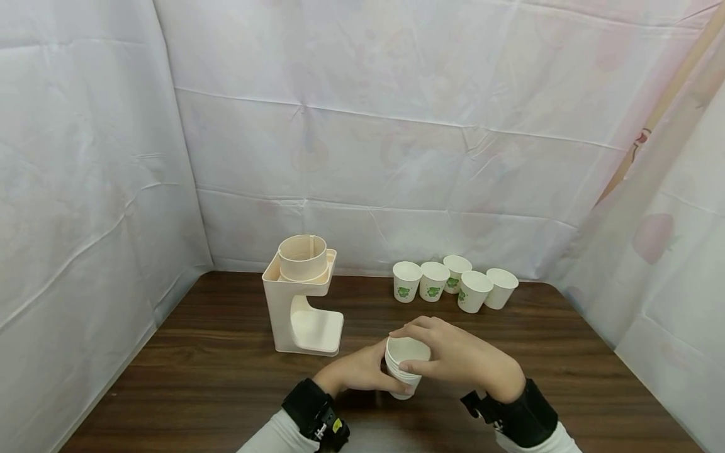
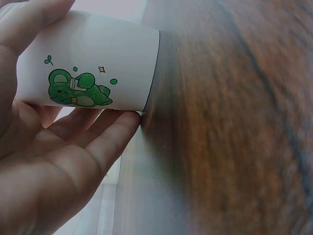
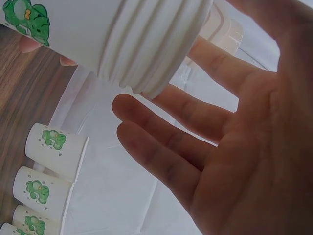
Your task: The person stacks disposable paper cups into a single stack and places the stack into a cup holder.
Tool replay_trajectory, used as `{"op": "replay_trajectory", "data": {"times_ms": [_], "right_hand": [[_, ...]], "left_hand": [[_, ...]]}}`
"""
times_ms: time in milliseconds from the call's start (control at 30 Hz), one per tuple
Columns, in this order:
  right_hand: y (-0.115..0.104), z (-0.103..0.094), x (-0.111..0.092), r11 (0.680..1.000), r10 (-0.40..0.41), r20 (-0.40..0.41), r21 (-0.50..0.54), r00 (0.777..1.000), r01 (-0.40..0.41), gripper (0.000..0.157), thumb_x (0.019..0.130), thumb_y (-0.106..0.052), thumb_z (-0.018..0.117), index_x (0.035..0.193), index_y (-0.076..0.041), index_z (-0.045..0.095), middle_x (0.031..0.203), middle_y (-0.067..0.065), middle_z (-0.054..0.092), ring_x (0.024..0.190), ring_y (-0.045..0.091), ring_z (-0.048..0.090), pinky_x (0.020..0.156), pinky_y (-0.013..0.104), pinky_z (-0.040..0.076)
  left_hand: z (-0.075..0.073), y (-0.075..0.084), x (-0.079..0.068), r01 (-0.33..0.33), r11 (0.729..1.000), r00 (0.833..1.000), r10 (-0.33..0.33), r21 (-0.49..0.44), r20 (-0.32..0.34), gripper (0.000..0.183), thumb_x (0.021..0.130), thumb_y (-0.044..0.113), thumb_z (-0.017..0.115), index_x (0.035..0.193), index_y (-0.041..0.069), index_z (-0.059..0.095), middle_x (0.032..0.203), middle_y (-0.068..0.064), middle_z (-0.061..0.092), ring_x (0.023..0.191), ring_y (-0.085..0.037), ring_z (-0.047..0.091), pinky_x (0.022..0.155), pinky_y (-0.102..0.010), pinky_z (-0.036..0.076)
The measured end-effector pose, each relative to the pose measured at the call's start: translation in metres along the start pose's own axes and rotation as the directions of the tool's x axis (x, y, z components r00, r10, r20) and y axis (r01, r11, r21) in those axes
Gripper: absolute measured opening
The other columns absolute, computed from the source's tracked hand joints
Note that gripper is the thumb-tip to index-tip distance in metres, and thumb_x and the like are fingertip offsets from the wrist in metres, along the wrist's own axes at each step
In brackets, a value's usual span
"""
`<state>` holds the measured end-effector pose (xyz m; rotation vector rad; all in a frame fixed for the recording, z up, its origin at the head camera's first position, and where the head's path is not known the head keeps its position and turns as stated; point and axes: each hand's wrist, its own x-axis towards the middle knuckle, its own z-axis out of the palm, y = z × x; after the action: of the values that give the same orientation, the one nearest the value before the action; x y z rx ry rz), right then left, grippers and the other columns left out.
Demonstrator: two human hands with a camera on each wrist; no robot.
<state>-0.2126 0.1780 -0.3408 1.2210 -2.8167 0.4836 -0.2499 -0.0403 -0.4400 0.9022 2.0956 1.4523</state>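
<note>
A nested stack of white paper cups point(image 1: 409, 350) stands on the table in front of me, its several rims showing one above another. My left hand point(image 1: 364, 369) grips the stack from the left side, thumb in front and fingers behind. In the left wrist view, a green cartoon bear shows on the outer cup point(image 2: 107, 54), its base at the wood surface. From the right, my right hand point(image 1: 453, 353) holds the top rim between thumb and fingers. The right wrist view shows the layered rims point(image 3: 151, 49) close to that hand's fingers, with the lower two fingers apart from the cups.
Several single paper cups point(image 1: 406, 281) stand upright in a group at the back right. A cream-coloured holder point(image 1: 274, 314) with a round tube point(image 1: 303, 269) on top stands left of the stack. Pale curtains point(image 1: 362, 163) border the dark wooden table point(image 1: 187, 377).
</note>
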Motion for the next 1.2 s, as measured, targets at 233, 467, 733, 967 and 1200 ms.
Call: {"op": "replay_trajectory", "data": {"times_ms": [233,467,733,967,1200], "right_hand": [[0.002,-0.001,-0.004,1.000,-0.013,-0.013,0.008,1.000,0.013,0.042,0.097,-0.049,0.063,0.132,-0.024,0.063,0.125,-0.005,0.061,0.113,0.016,0.057,0.087,0.038,0.051],[0.007,-0.002,-0.007,1.000,-0.002,-0.021,0.002,1.000,0.002,0.043,0.098,-0.048,0.063,0.133,-0.023,0.063,0.124,-0.009,0.061,0.113,0.012,0.057,0.089,0.037,0.050],[0.015,-0.002,-0.011,1.000,0.017,-0.049,0.026,0.999,-0.016,0.042,0.099,-0.049,0.060,0.131,-0.022,0.064,0.126,-0.008,0.062,0.117,0.015,0.057,0.092,0.040,0.050],[0.025,-0.006,-0.011,0.997,0.024,-0.057,0.075,0.998,-0.020,0.037,0.101,-0.045,0.058,0.131,-0.024,0.063,0.127,-0.012,0.061,0.120,0.012,0.055,0.093,0.039,0.050],[0.035,-0.006,-0.007,0.998,0.027,-0.102,0.057,0.994,-0.021,0.032,0.102,-0.039,0.059,0.130,-0.024,0.063,0.130,-0.010,0.061,0.124,0.016,0.054,0.096,0.042,0.049]], "left_hand": [[0.000,0.000,0.001,-0.008,1.000,1.000,0.008,-0.003,0.002,0.083,0.082,0.028,0.084,0.149,0.026,0.036,0.122,0.010,0.058,0.110,-0.007,0.057,0.095,-0.029,0.044],[0.000,0.000,0.000,-0.013,1.000,1.000,0.013,-0.006,-0.003,0.084,0.082,0.027,0.084,0.150,0.023,0.035,0.120,0.010,0.060,0.109,-0.008,0.059,0.095,-0.028,0.044],[0.002,0.001,0.001,-0.029,1.000,1.000,0.029,-0.003,-0.010,0.082,0.082,0.026,0.085,0.148,0.023,0.038,0.118,0.011,0.062,0.110,-0.008,0.058,0.097,-0.029,0.043],[0.002,-0.001,0.002,-0.010,1.000,1.000,0.009,-0.011,-0.007,0.082,0.082,0.028,0.085,0.148,0.025,0.037,0.121,0.011,0.061,0.113,-0.008,0.057,0.099,-0.032,0.041],[0.001,-0.001,0.002,0.001,1.000,1.000,-0.001,0.008,-0.016,0.080,0.081,0.028,0.086,0.146,0.025,0.039,0.121,0.013,0.060,0.115,-0.007,0.055,0.101,-0.034,0.040]]}}
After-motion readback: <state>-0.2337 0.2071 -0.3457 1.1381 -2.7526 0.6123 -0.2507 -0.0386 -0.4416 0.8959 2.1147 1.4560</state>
